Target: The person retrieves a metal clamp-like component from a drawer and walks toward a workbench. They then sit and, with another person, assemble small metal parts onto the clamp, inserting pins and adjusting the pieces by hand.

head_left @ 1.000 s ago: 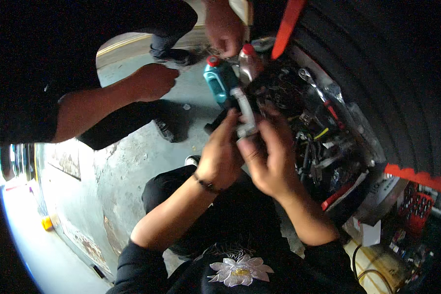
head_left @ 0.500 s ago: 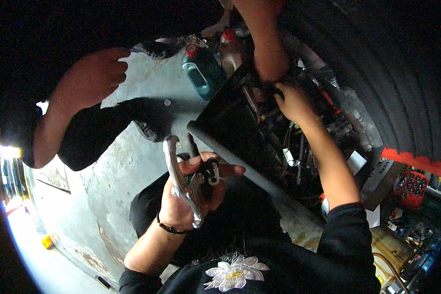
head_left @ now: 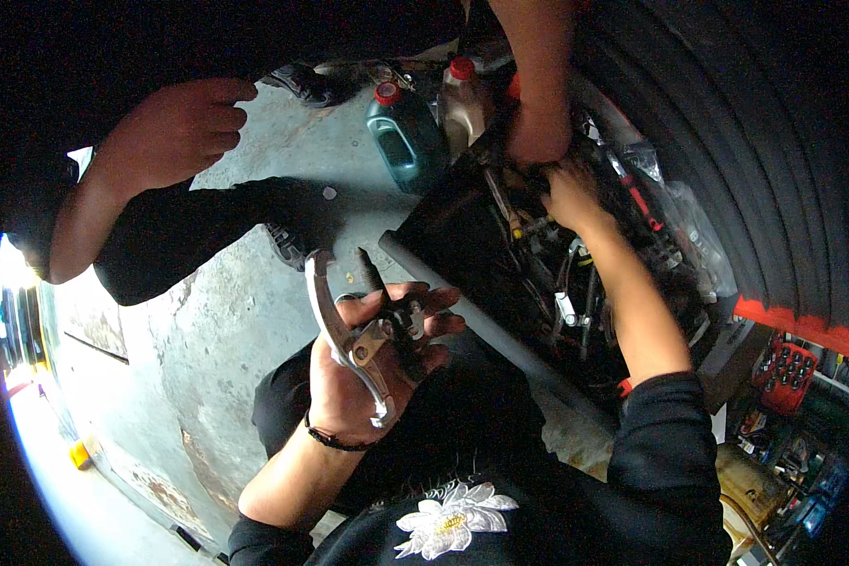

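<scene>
Just left of centre in the frame, a metal puller (head_left: 361, 354) in the upturned left hand (head_left: 338, 391), loosely gripped, with fingers part-curled around the dark central rod. Rod tip pointing up the frame; a long curved silver arm alongside, to its left. On the same wrist, a dark beaded bracelet (head_left: 335, 441).

Right of upper centre, the right hand (head_left: 575, 200) down among the tools in a dark open box (head_left: 481, 325), fingers lost in shadow; impossible to tell whether closed on anything. Right above, close against it, a co-worker's hand (head_left: 538, 137), also reaching in. To the right in the box, a red-handled tool (head_left: 640, 200) near clear plastic wrapping (head_left: 703, 236).

At upper centre, on the grey floor (head_left: 226, 311), a teal jug (head_left: 407, 146) with a red cap, just beside a paler jug (head_left: 462, 108), likewise red-capped. At upper left, the co-worker's other hand (head_left: 184, 132), fingers bent. At far right, a red rack (head_left: 785, 377) of dark round pieces.
</scene>
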The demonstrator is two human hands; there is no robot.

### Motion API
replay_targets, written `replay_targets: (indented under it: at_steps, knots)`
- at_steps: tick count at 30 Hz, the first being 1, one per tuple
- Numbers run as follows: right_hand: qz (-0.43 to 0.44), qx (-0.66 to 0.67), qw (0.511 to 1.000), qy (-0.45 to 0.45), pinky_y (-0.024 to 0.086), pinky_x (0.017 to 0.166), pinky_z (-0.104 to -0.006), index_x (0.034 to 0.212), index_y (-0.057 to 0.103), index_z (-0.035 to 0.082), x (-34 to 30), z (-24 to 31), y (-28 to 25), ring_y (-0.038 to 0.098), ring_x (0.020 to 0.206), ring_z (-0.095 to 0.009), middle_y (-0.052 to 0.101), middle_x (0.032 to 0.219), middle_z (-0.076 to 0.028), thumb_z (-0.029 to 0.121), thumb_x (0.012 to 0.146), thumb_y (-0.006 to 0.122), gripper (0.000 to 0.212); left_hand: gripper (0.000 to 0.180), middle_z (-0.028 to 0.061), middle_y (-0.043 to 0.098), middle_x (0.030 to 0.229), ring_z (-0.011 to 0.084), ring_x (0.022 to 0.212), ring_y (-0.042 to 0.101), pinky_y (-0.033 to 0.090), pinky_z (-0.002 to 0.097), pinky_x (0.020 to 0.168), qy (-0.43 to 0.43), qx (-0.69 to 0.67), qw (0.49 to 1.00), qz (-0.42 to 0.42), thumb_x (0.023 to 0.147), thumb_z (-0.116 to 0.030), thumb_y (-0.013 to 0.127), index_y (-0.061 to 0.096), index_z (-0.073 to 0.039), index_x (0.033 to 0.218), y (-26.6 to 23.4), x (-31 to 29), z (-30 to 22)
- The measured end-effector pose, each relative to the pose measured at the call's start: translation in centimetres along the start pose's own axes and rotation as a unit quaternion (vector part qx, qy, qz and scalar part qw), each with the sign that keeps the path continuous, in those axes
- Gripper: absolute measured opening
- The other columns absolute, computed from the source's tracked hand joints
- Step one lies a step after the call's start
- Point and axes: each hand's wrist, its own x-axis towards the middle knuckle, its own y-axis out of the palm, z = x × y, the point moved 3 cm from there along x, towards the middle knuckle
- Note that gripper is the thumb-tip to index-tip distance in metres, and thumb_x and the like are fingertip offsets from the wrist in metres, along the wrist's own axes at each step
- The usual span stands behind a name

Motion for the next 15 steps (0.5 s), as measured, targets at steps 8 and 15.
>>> replay_targets:
  at_steps: [8,15]
  knots:
    - [-0.079,0.167,0.980,-0.075,0.038,0.108,-0.0492,0.094,0.068,0.003,-5.2,-1.2,-6.6,0.048,0.126,-0.040,0.063,0.126,-0.017,0.016,0.088,0.070,0.014,0.037,0.0190,0.067,0.120,0.0301,0.104,0.067,0.055,0.0427,0.089,0.017,0.006,1.000,-0.018,0.096,-0.030,0.056,0.065,-0.003,0.119,-0.7,0.1,0.2]
    - [-0.013,0.601,0.791,0.113,0.054,0.077,-0.0299,0.100,0.066,-0.001,-8.1,2.3,-14.2,0.068,0.079,-0.015,0.073,0.086,-0.008,0.019,0.103,0.058,0.021,0.042,0.0145,0.069,0.108,0.0279,0.095,0.065,0.052,0.0399,0.083,-0.002,0.010,0.999,-0.054,0.094,-0.037,0.056,0.067,-0.003,0.115,-0.4,2.4,0.8]
